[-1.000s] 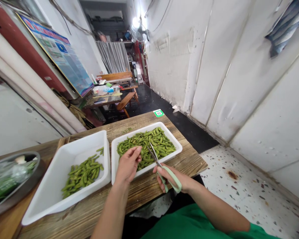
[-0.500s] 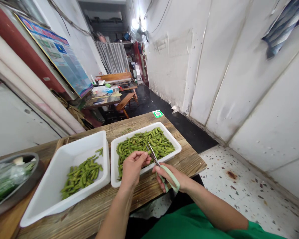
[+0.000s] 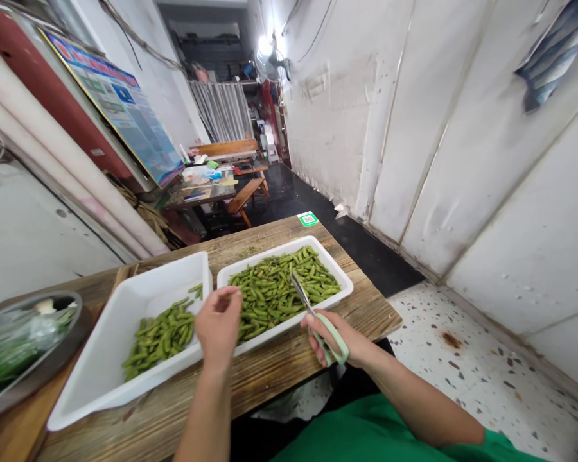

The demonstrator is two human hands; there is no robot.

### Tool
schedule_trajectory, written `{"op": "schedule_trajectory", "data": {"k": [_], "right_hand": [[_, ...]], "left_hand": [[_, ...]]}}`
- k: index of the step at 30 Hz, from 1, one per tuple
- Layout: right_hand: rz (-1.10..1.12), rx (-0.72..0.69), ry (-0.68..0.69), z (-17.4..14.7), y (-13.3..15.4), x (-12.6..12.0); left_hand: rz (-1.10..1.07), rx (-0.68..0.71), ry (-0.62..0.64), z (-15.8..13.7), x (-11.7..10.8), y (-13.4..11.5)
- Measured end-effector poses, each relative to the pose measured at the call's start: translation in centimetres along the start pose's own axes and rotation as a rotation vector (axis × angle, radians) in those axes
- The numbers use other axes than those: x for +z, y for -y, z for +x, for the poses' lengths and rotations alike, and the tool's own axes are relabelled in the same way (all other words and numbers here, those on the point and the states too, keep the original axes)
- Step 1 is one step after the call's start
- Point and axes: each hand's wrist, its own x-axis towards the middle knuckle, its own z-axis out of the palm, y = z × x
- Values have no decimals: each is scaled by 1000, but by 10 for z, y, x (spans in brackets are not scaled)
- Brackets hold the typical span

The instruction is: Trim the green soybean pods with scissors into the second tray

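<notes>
My right hand (image 3: 334,337) is wrapped round the light green handles of a pair of scissors (image 3: 300,290). The blades look closed and point up over the right white tray (image 3: 347,287), which is filled with green soybean pods (image 3: 270,289). My left hand (image 3: 219,324) hovers over the gap between the two trays, its thumb and fingers curled together. Whatever they pinch, if anything, is too small or blurred to see. Left of it, a deeper white tray (image 3: 101,327) has a smaller heap of pods (image 3: 161,340) at its right end.
Both trays stand on a wooden table (image 3: 270,385). A metal basin (image 3: 72,321) with bagged greens is at the far left. A green QR card (image 3: 307,219) lies at the table's far corner. Beyond are a cluttered low table (image 3: 205,192) and a wooden stool (image 3: 245,196).
My left hand has moved left, away from the scissor blades, to between the trays. My right hand keeps hold of the scissors in nearly the same place.
</notes>
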Motion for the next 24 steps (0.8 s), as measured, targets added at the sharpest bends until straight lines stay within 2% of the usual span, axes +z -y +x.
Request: {"op": "schedule_trajectory", "data": {"k": [2,3,5,7,10,12,14,16,18,21,24], "right_hand": [[28,-11,34,1,-3,-2],[35,-16,48,2,-5,-3],[45,-18,60,2,-7,-3],[50,-10,62,2,-8,-3],[38,-5,60,2,-7,-3],[17,-13,66,1,-6,-3],[-2,-21,74,0,-7,-4],[-4,-23,78,0,-9,-6],[4,-25,80,0,-11,-7],[3,-13,97,2,-13,-5],[1,-7,109,5,-12,-3]], "left_hand": [[413,108,-229,19,-26,6],[595,111,-283,27,-36,8],[842,94,-260,38,-46,9],[936,125,-72,44,-38,9],[996,206,320,44,-5,7],[1065,238,459,45,15,9],[1107,268,547,48,25,12],[1076,276,605,53,26,17],[965,254,587,55,21,22],[632,199,485,49,15,26],[228,91,499,31,17,20]]}}
